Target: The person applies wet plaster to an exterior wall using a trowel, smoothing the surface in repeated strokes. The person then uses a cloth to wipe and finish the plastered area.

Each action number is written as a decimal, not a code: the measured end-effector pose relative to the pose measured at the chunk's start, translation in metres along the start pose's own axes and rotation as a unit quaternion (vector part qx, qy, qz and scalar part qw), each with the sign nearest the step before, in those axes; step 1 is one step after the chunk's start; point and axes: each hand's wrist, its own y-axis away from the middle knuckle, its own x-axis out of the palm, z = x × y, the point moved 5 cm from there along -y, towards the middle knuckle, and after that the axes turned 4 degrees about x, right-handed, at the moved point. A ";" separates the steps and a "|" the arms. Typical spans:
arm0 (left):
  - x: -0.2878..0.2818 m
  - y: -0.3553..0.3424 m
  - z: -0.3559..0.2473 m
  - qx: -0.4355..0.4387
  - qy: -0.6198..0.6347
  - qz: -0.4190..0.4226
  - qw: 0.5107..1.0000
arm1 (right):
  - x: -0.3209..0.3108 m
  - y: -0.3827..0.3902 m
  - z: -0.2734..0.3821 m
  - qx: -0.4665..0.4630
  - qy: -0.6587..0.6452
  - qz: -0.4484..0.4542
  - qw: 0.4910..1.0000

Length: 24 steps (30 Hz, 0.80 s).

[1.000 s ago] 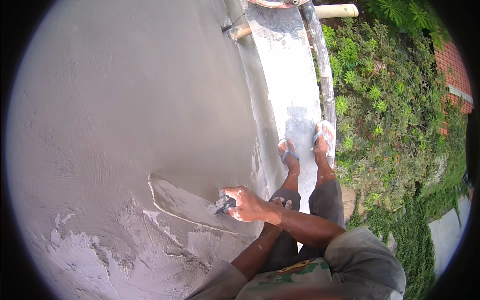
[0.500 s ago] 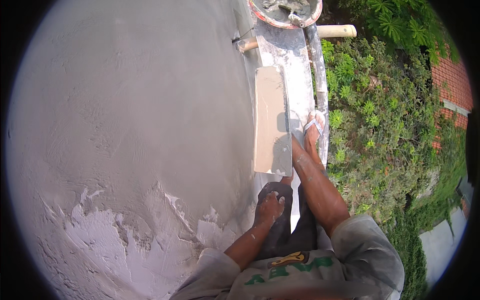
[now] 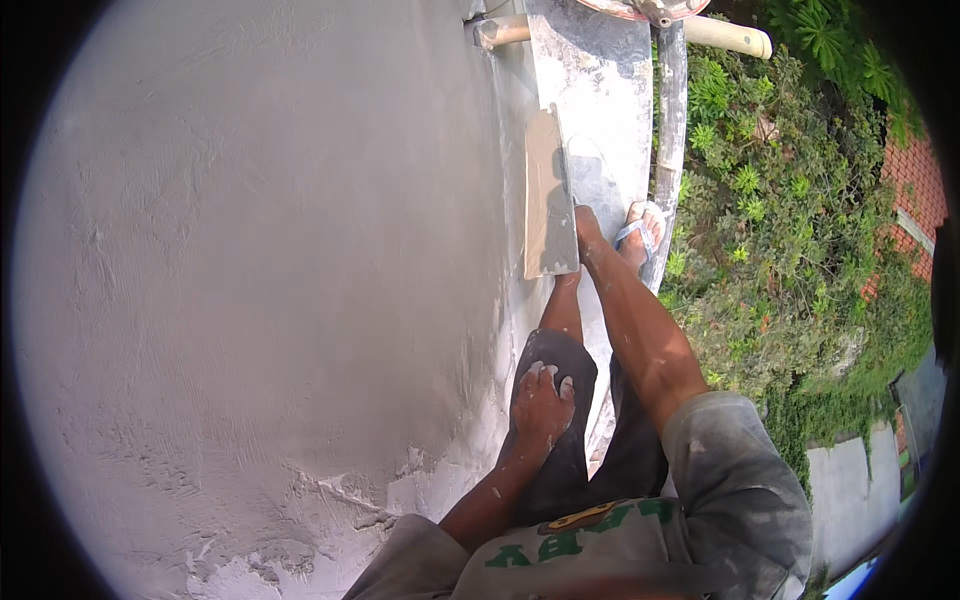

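Float (image 3: 546, 200) hangs over the plank (image 3: 605, 110) beside the wall (image 3: 290, 250) | we judge it light, stiff, slick-faced; grip from behind | right hand (image 3: 590, 226) seems clamped on it, fingers hidden | left hand (image 3: 543, 408) rests on our knee (image 3: 560, 350), thumb and fingers apart

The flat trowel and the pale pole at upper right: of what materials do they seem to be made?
Trowel: perhaps metal, with a thin, straight edge, but a smooth, matte, mortar-like coat hides its face. Pale pole: probably bamboo, smooth and dull, judging by its round, yellowish shaft.
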 end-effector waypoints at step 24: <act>-0.017 -0.056 -0.004 0.009 0.013 -0.032 0.999 | 0.086 -0.144 0.133 -0.216 0.374 -0.051 0.900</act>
